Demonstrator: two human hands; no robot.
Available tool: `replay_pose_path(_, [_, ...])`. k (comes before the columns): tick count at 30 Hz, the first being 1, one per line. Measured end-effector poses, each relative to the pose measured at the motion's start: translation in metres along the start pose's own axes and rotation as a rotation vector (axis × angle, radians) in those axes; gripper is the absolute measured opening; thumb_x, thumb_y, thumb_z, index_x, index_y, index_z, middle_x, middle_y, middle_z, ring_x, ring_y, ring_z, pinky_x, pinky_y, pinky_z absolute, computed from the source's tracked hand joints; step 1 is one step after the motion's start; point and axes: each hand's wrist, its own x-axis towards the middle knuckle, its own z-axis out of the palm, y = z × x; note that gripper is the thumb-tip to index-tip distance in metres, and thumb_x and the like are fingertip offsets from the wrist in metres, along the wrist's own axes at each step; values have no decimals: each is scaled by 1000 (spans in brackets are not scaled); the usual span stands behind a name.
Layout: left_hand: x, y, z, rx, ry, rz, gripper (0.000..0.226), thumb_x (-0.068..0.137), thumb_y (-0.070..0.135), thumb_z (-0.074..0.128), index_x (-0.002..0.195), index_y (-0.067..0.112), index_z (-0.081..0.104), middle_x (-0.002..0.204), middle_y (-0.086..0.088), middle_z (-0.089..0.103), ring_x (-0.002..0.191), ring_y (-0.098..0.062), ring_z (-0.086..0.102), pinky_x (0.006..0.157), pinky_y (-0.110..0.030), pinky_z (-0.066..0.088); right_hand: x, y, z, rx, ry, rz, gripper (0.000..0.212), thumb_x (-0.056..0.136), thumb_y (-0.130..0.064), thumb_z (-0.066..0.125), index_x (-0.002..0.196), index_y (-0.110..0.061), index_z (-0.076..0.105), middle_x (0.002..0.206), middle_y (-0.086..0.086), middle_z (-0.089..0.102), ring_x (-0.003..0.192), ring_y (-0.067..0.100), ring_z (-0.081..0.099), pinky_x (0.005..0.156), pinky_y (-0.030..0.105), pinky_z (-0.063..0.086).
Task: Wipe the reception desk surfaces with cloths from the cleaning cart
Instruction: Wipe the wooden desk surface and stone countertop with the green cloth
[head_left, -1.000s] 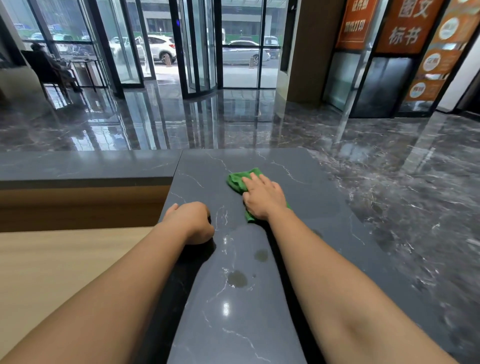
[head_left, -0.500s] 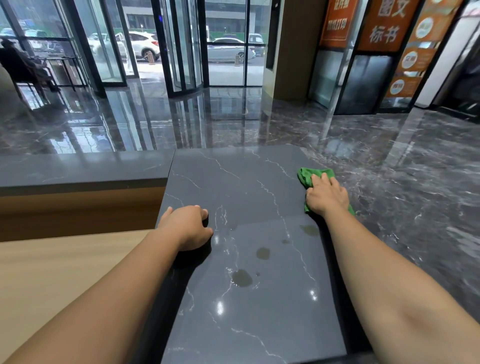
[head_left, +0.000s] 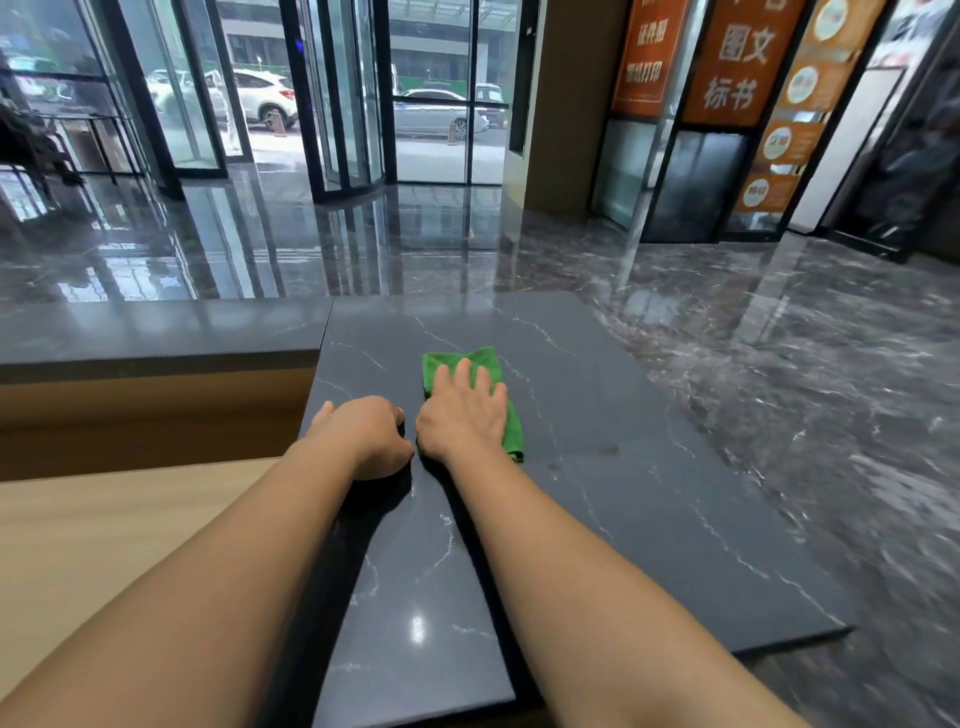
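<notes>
Pressing green cloth (head_left: 491, 364) | right hand (head_left: 465, 415) flat | desk top (head_left: 649, 467) | maybe damp

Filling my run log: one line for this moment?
right hand flat on green cloth | left hand curled, resting | dark veined stone desk top

Right hand (head_left: 464, 413) flat on green cloth (head_left: 485, 364)

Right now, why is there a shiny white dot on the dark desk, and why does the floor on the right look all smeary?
In the head view, the white dot on the dark stone desk top is glare, probably a ceiling light mirrored in the polished stone; the marble floor at right is streaked with motion blur, and the wide-angle lens stretches the edges; the right hand and green cloth look sharper.
</notes>
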Motion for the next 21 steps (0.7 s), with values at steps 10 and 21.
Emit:
replay_pose_path(10, [-3,2,-4,-3,-30,-33,49,95,41,49,140,24,46,149,0,42,138,-26,36,119,-46,8,1,108,-18,-24,-17,-112,50,99,-25,31,149,-24,27,163,-2,13,149,20,11,116,40,16])
replay_pose_path(21, [-4,-5,0,11,-17,23,52,97,42,46,145,23,38,156,0,30,141,-26,31,118,-47,7,-33,201,-46,-34,12,318,48,100,-22,30,147,-19,31,160,3,20,145,27,19,109,40,25])
